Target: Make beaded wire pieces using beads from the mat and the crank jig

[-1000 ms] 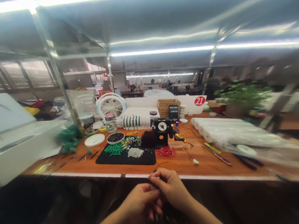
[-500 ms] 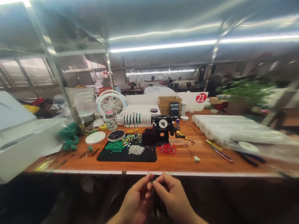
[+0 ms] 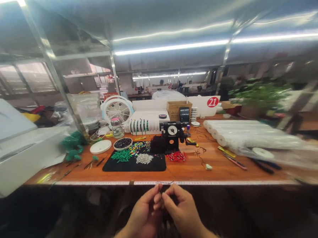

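My left hand [image 3: 147, 207] and my right hand [image 3: 182, 207] meet just below the table's front edge, fingertips close together. Both are closed in a pinch. A thin dark cord [image 3: 166, 183] arcs between the fingertips, against the white measuring tape [image 3: 211, 184] on the edge. Whatever else sits between the fingers is too small to make out. Beyond the hands lies a black mat [image 3: 135, 168] bearing green pieces [image 3: 121, 156], silvery beads [image 3: 144, 158] and mixed coloured beads [image 3: 136, 148]. To its right is a pile of small red pieces [image 3: 176, 156].
A black device with a dial [image 3: 172, 130] stands behind the mat, beside white spools [image 3: 145, 126]. Left are a dish of dark beads [image 3: 123, 143], a white lid [image 3: 100, 147] and a foam box [image 3: 26, 161]. Plastic-wrapped rolls [image 3: 235, 130], tweezers [image 3: 234, 161] and dark-handled pliers [image 3: 264, 166] lie right.
The dark cord's loose part now spans across above both hands' fingertips, where before it trailed up onto the table. The hands stay nearly in place; the view has shifted slightly.
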A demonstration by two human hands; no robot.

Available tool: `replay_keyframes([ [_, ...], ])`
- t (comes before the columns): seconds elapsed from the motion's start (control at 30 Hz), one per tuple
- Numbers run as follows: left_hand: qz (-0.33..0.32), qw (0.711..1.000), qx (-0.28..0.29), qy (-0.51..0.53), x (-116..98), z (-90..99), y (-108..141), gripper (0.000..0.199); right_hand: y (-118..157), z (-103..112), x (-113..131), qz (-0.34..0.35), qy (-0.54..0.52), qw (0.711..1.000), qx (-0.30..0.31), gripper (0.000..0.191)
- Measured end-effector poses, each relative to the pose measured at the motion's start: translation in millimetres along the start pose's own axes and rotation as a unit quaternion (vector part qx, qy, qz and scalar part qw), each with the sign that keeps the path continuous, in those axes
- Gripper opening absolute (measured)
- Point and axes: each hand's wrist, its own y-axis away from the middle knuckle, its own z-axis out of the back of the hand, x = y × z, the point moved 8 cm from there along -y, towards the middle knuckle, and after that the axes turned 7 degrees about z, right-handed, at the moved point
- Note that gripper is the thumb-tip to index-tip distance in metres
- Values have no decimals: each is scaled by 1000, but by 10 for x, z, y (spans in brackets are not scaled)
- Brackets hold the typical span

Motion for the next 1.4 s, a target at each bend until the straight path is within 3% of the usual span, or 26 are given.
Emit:
replay_keyframes([
  [0.33,14,1000,-19,-16,20,7,10,38,4,-23,-5,-2,-28,1000,5,19],
  [0.53,-1,1000,-23,-5,-5,4,13,32,0,-8,9,8,-6,1000,2,18],
  [0.93,12,999,-31,-17,30,4,24,38,-5,-22,11,-1,-38,999,-3,19],
  [1.17,2,1000,-30,-2,-4,27,7,25,7,-4,20,15,0,1000,-3,18],
  [1.4,9,999,-30,-13,13,9,20,35,-6,-8,14,14,-8,1000,-4,16],
])
